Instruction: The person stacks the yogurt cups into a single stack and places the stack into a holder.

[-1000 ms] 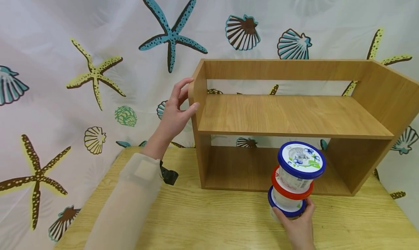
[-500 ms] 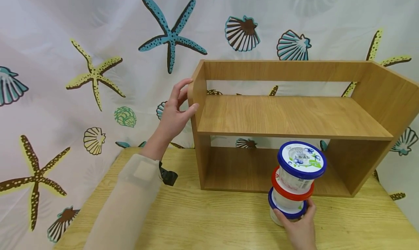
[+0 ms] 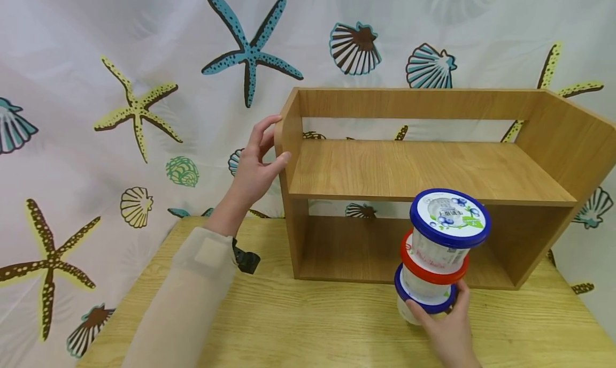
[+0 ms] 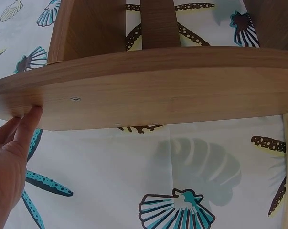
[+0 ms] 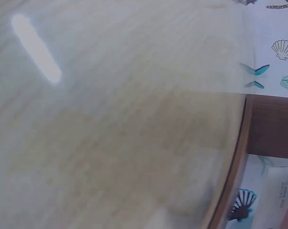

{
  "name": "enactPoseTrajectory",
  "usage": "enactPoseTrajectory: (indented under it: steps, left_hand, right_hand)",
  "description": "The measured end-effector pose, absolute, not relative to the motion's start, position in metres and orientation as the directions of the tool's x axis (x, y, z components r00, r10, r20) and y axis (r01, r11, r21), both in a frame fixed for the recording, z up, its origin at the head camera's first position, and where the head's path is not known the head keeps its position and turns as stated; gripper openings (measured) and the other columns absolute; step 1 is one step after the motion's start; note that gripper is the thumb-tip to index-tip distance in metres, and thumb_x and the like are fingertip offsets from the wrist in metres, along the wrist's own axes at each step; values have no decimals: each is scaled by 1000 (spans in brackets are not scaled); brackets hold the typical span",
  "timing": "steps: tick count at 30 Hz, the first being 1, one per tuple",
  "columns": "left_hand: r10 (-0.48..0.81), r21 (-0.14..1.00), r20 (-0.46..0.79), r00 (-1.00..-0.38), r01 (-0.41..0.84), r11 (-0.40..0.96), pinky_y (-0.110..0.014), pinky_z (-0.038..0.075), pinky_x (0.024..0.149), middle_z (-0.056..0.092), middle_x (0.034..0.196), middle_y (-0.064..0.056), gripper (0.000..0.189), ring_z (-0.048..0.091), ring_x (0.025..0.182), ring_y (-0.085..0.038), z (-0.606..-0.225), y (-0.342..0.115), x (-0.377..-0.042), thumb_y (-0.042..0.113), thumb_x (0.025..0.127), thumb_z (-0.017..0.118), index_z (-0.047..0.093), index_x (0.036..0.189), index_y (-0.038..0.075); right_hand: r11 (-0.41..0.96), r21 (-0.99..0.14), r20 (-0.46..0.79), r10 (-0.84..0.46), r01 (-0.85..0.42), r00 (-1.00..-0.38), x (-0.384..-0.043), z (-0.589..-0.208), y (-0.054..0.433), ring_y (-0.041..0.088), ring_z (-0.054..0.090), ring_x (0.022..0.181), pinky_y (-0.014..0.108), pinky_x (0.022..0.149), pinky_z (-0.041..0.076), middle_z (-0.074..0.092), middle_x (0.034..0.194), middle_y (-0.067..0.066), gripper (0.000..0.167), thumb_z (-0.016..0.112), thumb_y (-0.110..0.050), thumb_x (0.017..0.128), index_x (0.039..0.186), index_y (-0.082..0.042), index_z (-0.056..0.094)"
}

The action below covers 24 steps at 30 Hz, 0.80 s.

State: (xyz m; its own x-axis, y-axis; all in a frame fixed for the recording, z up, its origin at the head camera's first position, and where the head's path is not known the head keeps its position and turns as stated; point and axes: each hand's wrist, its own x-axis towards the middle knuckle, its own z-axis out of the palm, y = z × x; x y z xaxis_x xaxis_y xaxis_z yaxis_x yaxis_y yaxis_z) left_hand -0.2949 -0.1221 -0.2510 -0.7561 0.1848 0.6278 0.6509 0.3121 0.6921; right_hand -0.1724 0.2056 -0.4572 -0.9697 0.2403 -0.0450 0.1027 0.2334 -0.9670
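My right hand [image 3: 445, 325] grips the lowest tub [image 3: 409, 312] of a stack of three round lidded tubs, thumb on the near side and fingers round the right. The bottom tub has a blue lid, the middle tub [image 3: 423, 285] a red lid, and the top tub [image 3: 449, 218] a blue lid with blueberries printed on it. The stack leans a little to the right, in front of the lower compartment of a wooden shelf [image 3: 433, 170]. At the shelf's left side panel [image 4: 158, 98], my left hand [image 3: 257, 167] rests its fingertips on the outer face, thumb at the front edge.
The shelf has two levels and stands on a pale wooden table [image 3: 308, 325]. A white curtain [image 3: 159, 25] printed with starfish and shells hangs behind it. A small black device [image 3: 246, 261] sits at my left wrist.
My right hand has raised the stack of tubs slightly, and the top tub has shifted up and a little right. The left hand keeps its place on the shelf panel.
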Motion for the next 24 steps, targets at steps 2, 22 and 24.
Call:
enactPoseTrajectory:
  steps: [2,22,24]
  left_hand:
    - [185,691,629,-755,652,310,-53,49,89,43,145,-21,57,43,130,-35,-251,-122,-296,0,93,55,32,145,8]
    - [184,691,628,-757,650,315,-53,50,88,42,146,-21,58,43,131,-35,-250,-121,-295,0,93,55,31,145,8]
    - [184,692,627,-757,650,313,-52,50,88,42,146,-21,58,43,131,-35,-251,-121,-295,0,93,55,31,145,8]
  right_hand:
    - [229,-968,-49,229,102,-972,-173,-451,207,43,27,133,60,109,23,20,149,23,111,80,-35,81,149,-15,-5]
    - [260,-931,309,189,-256,-932,-180,-393,208,13,40,117,16,91,38,33,135,-2,85,72,-7,87,145,-17,11]
    - [256,-925,333,186,-281,-924,-181,-386,209,12,40,118,18,93,38,35,134,-3,84,72,-6,87,145,-18,13]
